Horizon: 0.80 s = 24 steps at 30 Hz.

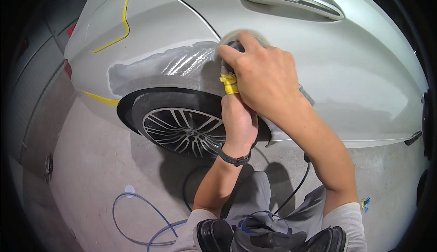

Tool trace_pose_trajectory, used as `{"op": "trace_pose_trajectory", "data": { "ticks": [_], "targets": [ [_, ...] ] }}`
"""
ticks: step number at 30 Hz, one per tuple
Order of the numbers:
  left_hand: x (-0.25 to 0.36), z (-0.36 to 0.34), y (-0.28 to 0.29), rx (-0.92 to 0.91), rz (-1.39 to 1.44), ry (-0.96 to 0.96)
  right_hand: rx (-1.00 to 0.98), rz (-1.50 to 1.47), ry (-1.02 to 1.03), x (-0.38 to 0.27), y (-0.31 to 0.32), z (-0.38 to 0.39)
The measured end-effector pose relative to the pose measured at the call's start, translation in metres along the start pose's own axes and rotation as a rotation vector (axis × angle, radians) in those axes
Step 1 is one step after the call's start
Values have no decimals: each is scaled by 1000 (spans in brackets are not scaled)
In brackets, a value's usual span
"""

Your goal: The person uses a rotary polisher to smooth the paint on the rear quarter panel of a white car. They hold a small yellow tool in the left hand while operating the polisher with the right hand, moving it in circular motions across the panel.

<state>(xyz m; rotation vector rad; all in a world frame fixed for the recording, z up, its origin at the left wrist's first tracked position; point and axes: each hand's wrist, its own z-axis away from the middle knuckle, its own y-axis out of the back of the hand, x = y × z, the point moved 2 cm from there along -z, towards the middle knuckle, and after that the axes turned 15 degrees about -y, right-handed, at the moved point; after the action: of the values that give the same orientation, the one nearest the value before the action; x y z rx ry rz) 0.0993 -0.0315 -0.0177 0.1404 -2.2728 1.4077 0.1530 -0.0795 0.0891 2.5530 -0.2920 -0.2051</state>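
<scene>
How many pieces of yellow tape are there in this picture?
3. One bent yellow tape strip edges the fuel flap, one yellow tape strip lies low on the bumper left of the wheel, and one yellow tape wrap circles the sander handle. Hands may hide more.

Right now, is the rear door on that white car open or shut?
Shut. The rear door sits flush with the quarter panel, with only a thin dark seam between them, and the door handle lies flat in its recess.

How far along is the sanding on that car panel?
Done: a dull grey sanded patch already spreads above the rear wheel. In hand: the right hand presses a sander to the patch's right edge, and the left hand grips its yellow-taped handle. Left: the patch looks streaky and uneven, so smoothing probably continues; yellow masking tape remains on the white body.
</scene>
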Motion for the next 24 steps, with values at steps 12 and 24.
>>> {"op": "trace_pose_trajectory", "data": {
  "ticks": [12,24],
  "targets": [
    [-12,-9,15,-80,-41,20,62,17,30,-2,5,-8],
    [-11,-4,5,-166,-71,36,13,103,10,-1,12,-11]
  ]
}}
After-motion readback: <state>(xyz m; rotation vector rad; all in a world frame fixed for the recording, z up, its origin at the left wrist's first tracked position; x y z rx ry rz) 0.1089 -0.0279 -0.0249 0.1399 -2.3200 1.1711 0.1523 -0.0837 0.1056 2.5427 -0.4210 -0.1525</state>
